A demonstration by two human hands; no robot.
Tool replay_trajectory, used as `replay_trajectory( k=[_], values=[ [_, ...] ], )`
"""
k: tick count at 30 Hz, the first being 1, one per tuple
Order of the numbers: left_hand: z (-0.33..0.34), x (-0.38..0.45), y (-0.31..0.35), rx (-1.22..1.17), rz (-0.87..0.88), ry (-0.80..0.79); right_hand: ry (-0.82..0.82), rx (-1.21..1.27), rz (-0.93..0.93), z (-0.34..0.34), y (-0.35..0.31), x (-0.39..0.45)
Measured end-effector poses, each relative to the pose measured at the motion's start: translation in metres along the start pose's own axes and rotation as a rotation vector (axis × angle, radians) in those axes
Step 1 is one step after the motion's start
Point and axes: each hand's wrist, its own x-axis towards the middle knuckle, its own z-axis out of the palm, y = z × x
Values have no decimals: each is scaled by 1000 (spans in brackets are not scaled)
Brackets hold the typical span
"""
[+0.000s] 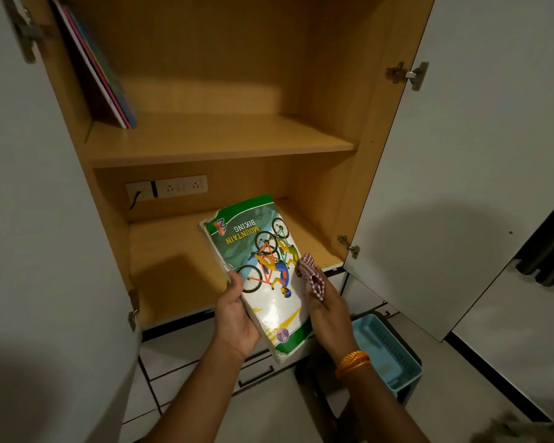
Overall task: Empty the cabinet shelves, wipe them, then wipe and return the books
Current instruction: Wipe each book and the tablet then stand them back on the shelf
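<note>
I hold a green and white book point(263, 266) titled "Mountain Biking" in front of the lower shelf point(173, 260) of an open wooden cabinet. My left hand point(235, 318) grips its left edge. My right hand point(325, 306) clutches a red-and-white checked cloth point(312, 274) against the book's right edge. A few thin books point(106, 75) lean against the left wall of the upper shelf point(221, 139).
Both white cabinet doors point(477, 155) stand open to either side. A socket strip point(181, 186) with a cable sits on the back wall of the lower shelf. A light blue plastic basket point(387, 350) rests below my right wrist. Drawers and tiled floor lie under the cabinet.
</note>
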Motion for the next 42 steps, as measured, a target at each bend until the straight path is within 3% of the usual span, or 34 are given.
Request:
replay_trajectory(
  k=[3,11,16,20,25,29,34,38,42],
  values=[
    [7,2,-13,63,37,15,-28,68,65,7,-13,4],
    [26,-4,-44,253,146,-31,-170,51,-88,33,-43,-12],
    [40,-5,-47,396,223,13,-131,200,-119,24,-38,-3],
    [45,4,-50,522,244,-80,-53,294,-127,20,-40,9],
    [44,39,-40,914,373,-54,91,475,-80,19,-43,42],
    [38,74,-2,1202,567,9,170,647,-58,22,-53,80],
    [36,134,82,1124,749,102,181,754,-8,20,-76,132],
    [38,163,145,894,623,29,101,845,13,23,-98,170],
    [44,173,197,969,519,-123,51,878,43,41,-121,218]
  ],
)
